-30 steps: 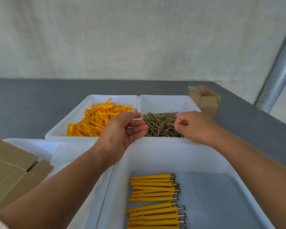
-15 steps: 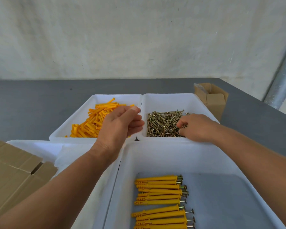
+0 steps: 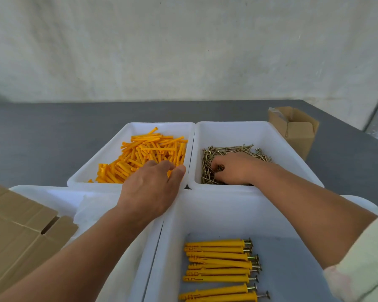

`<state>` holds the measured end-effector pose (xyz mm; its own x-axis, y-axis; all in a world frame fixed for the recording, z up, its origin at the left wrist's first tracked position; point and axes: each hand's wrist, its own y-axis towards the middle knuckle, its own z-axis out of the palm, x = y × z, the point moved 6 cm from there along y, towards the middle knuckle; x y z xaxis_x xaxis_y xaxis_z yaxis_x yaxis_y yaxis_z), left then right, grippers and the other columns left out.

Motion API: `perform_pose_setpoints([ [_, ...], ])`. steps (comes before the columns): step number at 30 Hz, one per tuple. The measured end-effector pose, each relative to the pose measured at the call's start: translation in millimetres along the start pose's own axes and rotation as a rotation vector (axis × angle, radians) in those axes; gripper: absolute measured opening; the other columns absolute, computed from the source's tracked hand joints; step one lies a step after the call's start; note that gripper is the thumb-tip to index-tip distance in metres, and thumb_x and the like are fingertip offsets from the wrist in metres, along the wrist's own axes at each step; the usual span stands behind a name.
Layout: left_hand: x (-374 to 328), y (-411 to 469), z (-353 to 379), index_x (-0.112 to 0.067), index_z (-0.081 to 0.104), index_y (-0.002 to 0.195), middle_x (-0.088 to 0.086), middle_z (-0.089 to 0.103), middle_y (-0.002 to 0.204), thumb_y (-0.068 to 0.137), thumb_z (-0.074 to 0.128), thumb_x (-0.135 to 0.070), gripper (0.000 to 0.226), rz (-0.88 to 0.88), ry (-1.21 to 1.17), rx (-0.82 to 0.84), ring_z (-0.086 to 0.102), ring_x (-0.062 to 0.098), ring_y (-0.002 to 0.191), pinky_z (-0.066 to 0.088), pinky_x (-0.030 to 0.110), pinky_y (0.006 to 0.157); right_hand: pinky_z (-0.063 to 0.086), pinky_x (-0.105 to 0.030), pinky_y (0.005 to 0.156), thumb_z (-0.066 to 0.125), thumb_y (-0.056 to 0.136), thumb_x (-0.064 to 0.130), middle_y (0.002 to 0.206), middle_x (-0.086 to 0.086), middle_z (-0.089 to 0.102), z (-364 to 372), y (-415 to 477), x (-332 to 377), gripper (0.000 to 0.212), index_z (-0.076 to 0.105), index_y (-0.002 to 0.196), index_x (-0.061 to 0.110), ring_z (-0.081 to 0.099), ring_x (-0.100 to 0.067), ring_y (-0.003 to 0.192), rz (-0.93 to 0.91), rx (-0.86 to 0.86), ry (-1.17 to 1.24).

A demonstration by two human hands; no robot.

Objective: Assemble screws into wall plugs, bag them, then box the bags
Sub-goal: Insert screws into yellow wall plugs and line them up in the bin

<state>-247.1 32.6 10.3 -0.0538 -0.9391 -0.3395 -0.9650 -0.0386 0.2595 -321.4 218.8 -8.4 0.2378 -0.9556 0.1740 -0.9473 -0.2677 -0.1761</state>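
Orange plugs (image 3: 148,149) under left hand (image 3: 150,188), screws (image 3: 207,159) in right hand (image 3: 234,168).

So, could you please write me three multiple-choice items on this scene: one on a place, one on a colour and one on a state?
1. The right hand digs among: A. loose screws; B. assembled plugs; C. plastic bags.
2. The loose wall plugs are: A. green; B. white; C. orange.
3. The small cardboard box at the far right is: A. taped shut; B. open at the top; C. crushed flat.

Key: 1 A, its fingers curl into the pile of screws. 2 C, the whole heap is orange. 3 B, its flaps are unsealed and the inside shows.
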Motion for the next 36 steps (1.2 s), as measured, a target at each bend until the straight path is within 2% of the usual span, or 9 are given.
perform_pose_setpoints([
  [6, 0, 1, 7, -0.029, 0.067, 0.092, -0.005, 0.065, 0.086, 0.091, 0.014, -0.069, 0.067, 0.029, 0.125, 0.105, 0.056, 0.016, 0.085, 0.041, 0.031, 0.066, 0.035, -0.022, 0.059, 0.057, 0.091, 0.023, 0.093, 0.011, 0.051, -5, -14, -2, 0.020, 0.058, 0.111, 0.029, 0.047, -0.007, 0.081, -0.024, 0.048, 0.064],
  [8, 1, 2, 7, -0.030, 0.069, 0.092, -0.007, 0.062, 0.084, 0.091, 0.013, -0.070, 0.069, 0.029, 0.149, 0.107, 0.052, 0.015, 0.082, 0.038, 0.031, 0.065, 0.040, -0.024, 0.063, 0.055, 0.092, 0.019, 0.099, 0.008, 0.056, -5, -20, 0, 0.018, 0.059, 0.108, 0.026, 0.051, -0.008, 0.084, -0.032, 0.060, 0.073],
  [12, 2, 4, 9, -0.030, 0.069, 0.095, -0.008, 0.052, 0.080, 0.089, 0.009, -0.071, 0.073, 0.043, 0.184, 0.135, 0.050, 0.015, 0.087, 0.037, 0.032, 0.070, 0.049, -0.036, 0.089, 0.051, 0.096, 0.020, 0.118, -0.008, 0.066, -11, -32, 5, 0.027, 0.066, 0.116, 0.009, 0.060, -0.027, 0.110, -0.009, 0.063, 0.015],
  [14, 3, 5, 10, -0.031, 0.070, 0.103, -0.003, 0.059, 0.089, 0.089, 0.008, -0.071, 0.075, 0.041, 0.210, 0.152, 0.052, 0.019, 0.092, 0.038, 0.032, 0.072, 0.050, -0.030, 0.087, 0.055, 0.095, 0.022, 0.117, -0.005, 0.067, -13, -38, 2, 0.028, 0.069, 0.117, 0.014, 0.061, -0.024, 0.111, 0.003, 0.070, 0.064],
  [17, 1, 5, 11, -0.029, 0.070, 0.104, 0.000, 0.066, 0.098, 0.088, 0.005, -0.072, 0.080, 0.060, 0.235, 0.167, 0.057, 0.020, 0.096, 0.039, 0.031, 0.071, 0.045, -0.015, 0.069, 0.056, 0.094, 0.015, 0.110, 0.010, 0.069, -16, -48, -7, 0.026, 0.075, 0.109, 0.026, 0.061, -0.010, 0.098, 0.013, 0.068, 0.217],
  [22, 1, 4, 12, -0.027, 0.070, 0.104, 0.000, 0.068, 0.104, 0.088, 0.005, -0.073, 0.081, 0.059, 0.257, 0.170, 0.058, 0.020, 0.099, 0.038, 0.030, 0.069, 0.043, -0.025, 0.097, 0.059, 0.095, 0.021, 0.126, 0.009, 0.065, -21, -59, -23, 0.025, 0.073, 0.112, 0.034, 0.056, -0.012, 0.117, 0.091, -0.092, 0.491],
  [25, 1, 4, 12, -0.027, 0.071, 0.100, 0.001, 0.068, 0.103, 0.088, 0.006, -0.073, 0.081, 0.050, 0.244, 0.169, 0.057, 0.021, 0.096, 0.039, 0.031, 0.070, 0.041, -0.023, 0.091, 0.056, 0.097, 0.020, 0.132, 0.007, 0.061, -26, -68, -31, 0.028, 0.071, 0.113, 0.036, 0.054, -0.013, 0.119, 0.122, -0.198, 0.569],
  [31, 2, 5, 10, -0.029, 0.071, 0.106, 0.002, 0.067, 0.110, 0.090, 0.011, -0.073, 0.076, -0.009, 0.220, 0.183, 0.056, 0.024, 0.104, 0.038, 0.034, 0.075, 0.040, -0.019, 0.072, 0.064, 0.094, 0.018, 0.116, 0.011, 0.067, -32, -95, -38, 0.022, 0.073, 0.098, 0.038, 0.056, -0.007, 0.104, 0.144, -0.372, 0.829],
  [36, 5, 3, 5, -0.024, 0.073, 0.092, -0.003, 0.058, 0.083, 0.093, 0.023, -0.069, 0.067, -0.085, 0.148, 0.126, 0.049, 0.019, 0.082, 0.035, 0.032, 0.070, 0.047, -0.029, 0.097, 0.063, 0.092, 0.011, 0.101, 0.014, 0.069, -20, -105, -24, 0.025, 0.073, 0.098, 0.033, 0.060, -0.007, 0.108, 0.073, -0.343, 0.956],
])
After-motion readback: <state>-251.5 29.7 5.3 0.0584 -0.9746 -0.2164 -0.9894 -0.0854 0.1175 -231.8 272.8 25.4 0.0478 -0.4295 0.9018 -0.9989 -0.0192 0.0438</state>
